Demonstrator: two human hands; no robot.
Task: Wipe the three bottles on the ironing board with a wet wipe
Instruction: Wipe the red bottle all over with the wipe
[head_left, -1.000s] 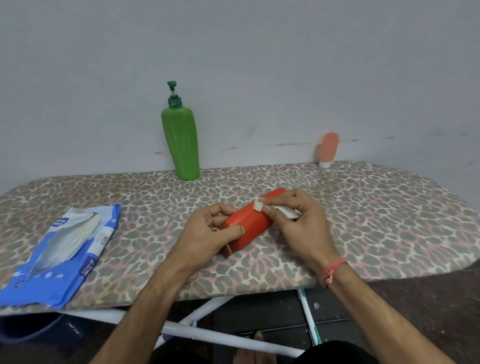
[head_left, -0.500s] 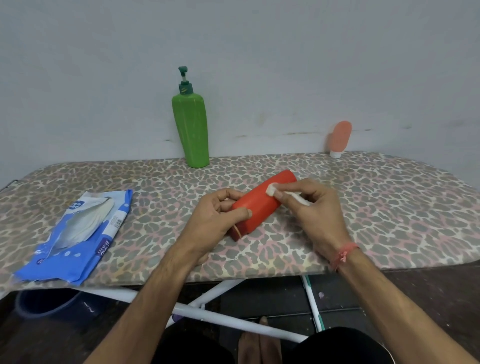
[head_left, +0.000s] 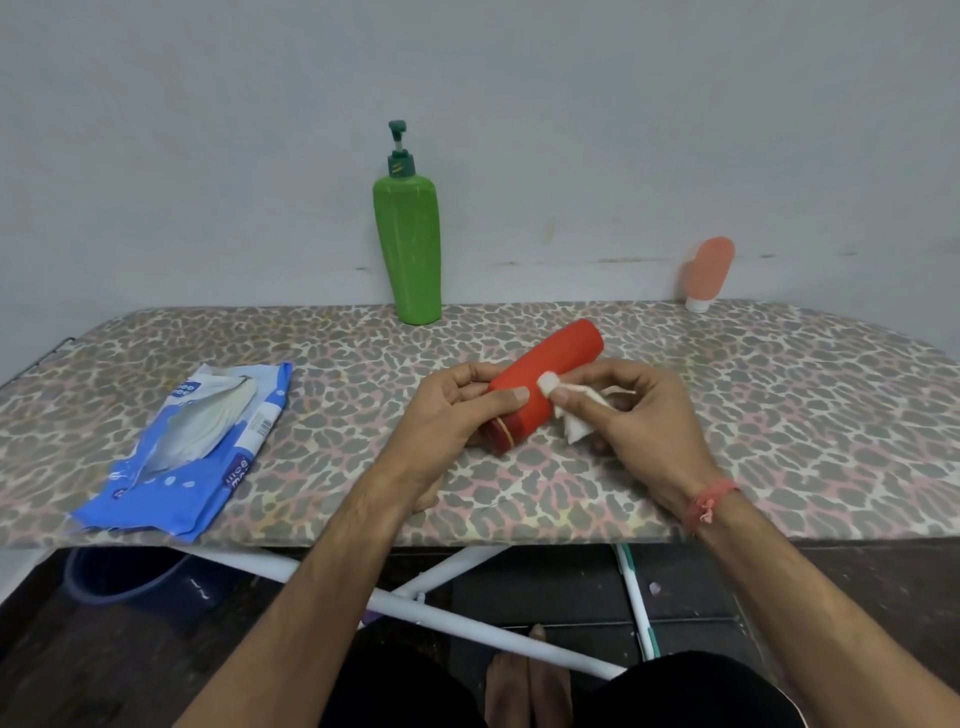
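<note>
My left hand (head_left: 441, 415) grips the near end of a red cylindrical bottle (head_left: 558, 358), which lies tilted just above the leopard-print ironing board (head_left: 779, 415). Against the side of that bottle, my right hand (head_left: 639, 421) pinches a crumpled white wet wipe (head_left: 566, 410) and presses it there. A tall green pump bottle (head_left: 408, 244) stands upright at the board's far edge by the wall. At the far right stands a small peach tube bottle (head_left: 709, 270) on its white cap.
An open blue wet-wipe packet (head_left: 192, 457) lies on the board's left part. A grey wall runs close behind the board. Under the board are white legs (head_left: 441, 618), a dark blue bucket (head_left: 124, 577) at the left and a dark floor.
The right hand has slid the wipe down the red bottle towards its near end. The left hand keeps hold of the bottle. The camera view has shifted, so everything sits lower and further right.
</note>
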